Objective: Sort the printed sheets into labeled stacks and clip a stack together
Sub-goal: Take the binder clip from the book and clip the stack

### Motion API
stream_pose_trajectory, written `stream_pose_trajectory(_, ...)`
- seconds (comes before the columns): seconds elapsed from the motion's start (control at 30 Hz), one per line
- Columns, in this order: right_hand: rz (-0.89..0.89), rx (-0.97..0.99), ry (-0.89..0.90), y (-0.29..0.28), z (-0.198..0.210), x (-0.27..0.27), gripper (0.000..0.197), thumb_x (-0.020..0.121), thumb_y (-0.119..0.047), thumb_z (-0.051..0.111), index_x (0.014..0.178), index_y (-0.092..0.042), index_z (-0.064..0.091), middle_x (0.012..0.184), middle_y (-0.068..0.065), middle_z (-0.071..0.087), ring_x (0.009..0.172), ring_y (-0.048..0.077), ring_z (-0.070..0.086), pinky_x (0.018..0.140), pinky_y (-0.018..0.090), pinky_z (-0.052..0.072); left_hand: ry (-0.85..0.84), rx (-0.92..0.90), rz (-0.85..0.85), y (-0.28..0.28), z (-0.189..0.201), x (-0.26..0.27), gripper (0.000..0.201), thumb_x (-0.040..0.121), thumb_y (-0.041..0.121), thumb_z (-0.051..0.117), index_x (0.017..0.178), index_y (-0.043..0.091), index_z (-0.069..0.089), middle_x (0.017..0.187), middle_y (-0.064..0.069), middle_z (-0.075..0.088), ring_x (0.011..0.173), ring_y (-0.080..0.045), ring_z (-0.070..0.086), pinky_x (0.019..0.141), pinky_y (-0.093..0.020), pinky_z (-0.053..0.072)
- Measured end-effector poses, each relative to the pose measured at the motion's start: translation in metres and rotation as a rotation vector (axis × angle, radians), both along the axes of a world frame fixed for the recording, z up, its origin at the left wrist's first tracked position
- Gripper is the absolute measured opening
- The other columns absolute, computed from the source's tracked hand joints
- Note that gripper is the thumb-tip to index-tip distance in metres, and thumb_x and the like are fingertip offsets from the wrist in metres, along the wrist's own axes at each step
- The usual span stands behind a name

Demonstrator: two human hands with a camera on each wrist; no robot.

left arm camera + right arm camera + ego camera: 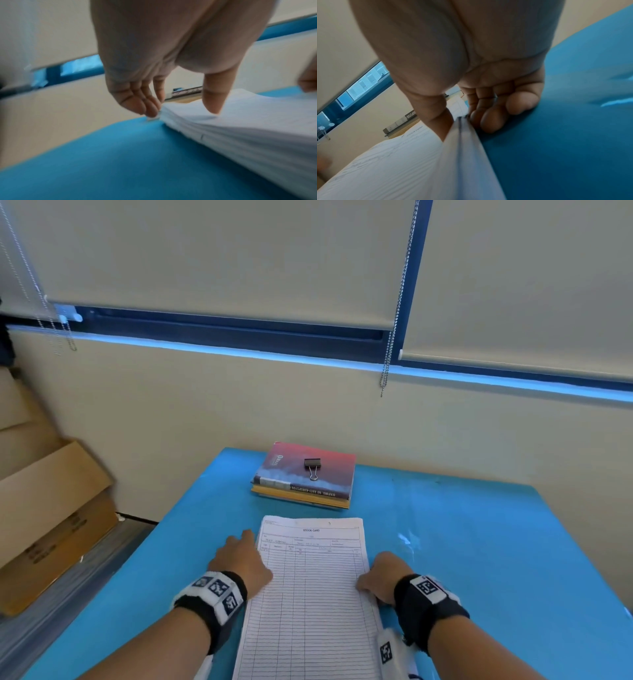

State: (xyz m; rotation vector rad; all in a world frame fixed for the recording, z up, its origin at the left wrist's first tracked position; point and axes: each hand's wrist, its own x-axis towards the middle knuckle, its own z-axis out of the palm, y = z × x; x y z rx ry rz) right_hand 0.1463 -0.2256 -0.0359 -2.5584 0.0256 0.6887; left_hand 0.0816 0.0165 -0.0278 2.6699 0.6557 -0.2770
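Observation:
A stack of printed sheets (310,594) headed "STOCK CARD" lies in the middle of the blue table (479,542). My left hand (245,544) is at the stack's left edge. In the left wrist view its straight fingers (149,108) touch the edge of the stack (248,128) and the thumb (214,101) rests on top. My right hand (376,577) is at the right edge. In the right wrist view its thumb and curled fingers (488,121) pinch the raised edge of the stack (393,169). A black binder clip (312,465) lies on a pile of books (337,474) behind the stack.
The table's far edge meets a beige wall. Cardboard boxes (51,508) stand on the floor to the left of the table. Bead chains (390,344) hang from the window blinds above. Bare blue table surface (496,577) lies to the right of the stack.

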Motion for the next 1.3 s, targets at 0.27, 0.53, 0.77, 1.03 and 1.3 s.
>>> stream_pose_trajectory(0.27, -0.010, -0.110, -0.082, 0.004, 0.015, 0.021, 0.054, 0.077, -0.043, 0.064, 0.120, -0.014, 0.047, 0.112, 0.004, 0.059, 0.098, 0.022, 0.059, 0.079, 0.031, 0.050, 0.068, 0.075, -0.585, -0.072, -0.006, 0.002, 0.090, 0.081, 0.071, 0.046, 0.153, 0.038, 0.005, 0.165, -0.003, -0.006, 0.151, -0.027, -0.006, 0.121, -0.049, 0.000)
stream_pose_trajectory(0.53, 0.236, -0.100, -0.376, 0.064, 0.047, 0.073, 0.033, 0.086, -0.028, 0.050, 0.117, -0.018, 0.047, 0.117, 0.007, 0.047, 0.104, 0.031, 0.054, 0.086, 0.038, 0.047, 0.330, 0.082, -0.688, -0.069, -0.038, 0.029, 0.105, 0.074, 0.087, 0.036, 0.153, 0.035, -0.008, 0.162, -0.009, -0.022, 0.149, -0.033, -0.017, 0.118, -0.057, -0.004)
stream_pose_trajectory(0.77, 0.372, -0.181, -0.477, 0.116, 0.028, 0.108, 0.042, 0.086, -0.017, 0.050, 0.128, -0.022, 0.046, 0.124, 0.006, 0.046, 0.109, 0.033, 0.054, 0.091, 0.046, 0.050, 0.094, 0.207, -0.602, -0.081, -0.055, 0.027, 0.050, 0.100, 0.039, 0.030, 0.149, 0.032, 0.020, 0.164, -0.014, -0.002, 0.150, -0.037, 0.006, 0.115, -0.062, 0.007)
stream_pose_trajectory(1.03, 0.402, -0.221, -0.581, 0.118, 0.026, 0.120, 0.053, 0.085, 0.001, 0.047, 0.136, -0.013, 0.043, 0.131, 0.013, 0.048, 0.104, 0.036, 0.059, 0.084, 0.045, 0.054, 0.251, 0.104, -0.626, -0.079, -0.047, 0.029, 0.079, 0.093, 0.050, 0.051, 0.153, 0.032, 0.003, 0.162, -0.011, -0.019, 0.149, -0.033, -0.015, 0.118, -0.057, -0.007)
stream_pose_trajectory(1.3, 0.391, -0.112, -0.565, 0.103, 0.035, 0.099, 0.022, 0.089, -0.005, 0.046, 0.104, -0.018, 0.054, 0.109, 0.007, 0.058, 0.088, 0.028, 0.059, 0.075, 0.036, 0.052, 0.303, 0.071, -0.640, -0.075, -0.041, 0.029, 0.095, 0.084, 0.066, 0.055, 0.154, 0.033, -0.002, 0.162, -0.009, -0.020, 0.149, -0.033, -0.016, 0.117, -0.058, -0.006)
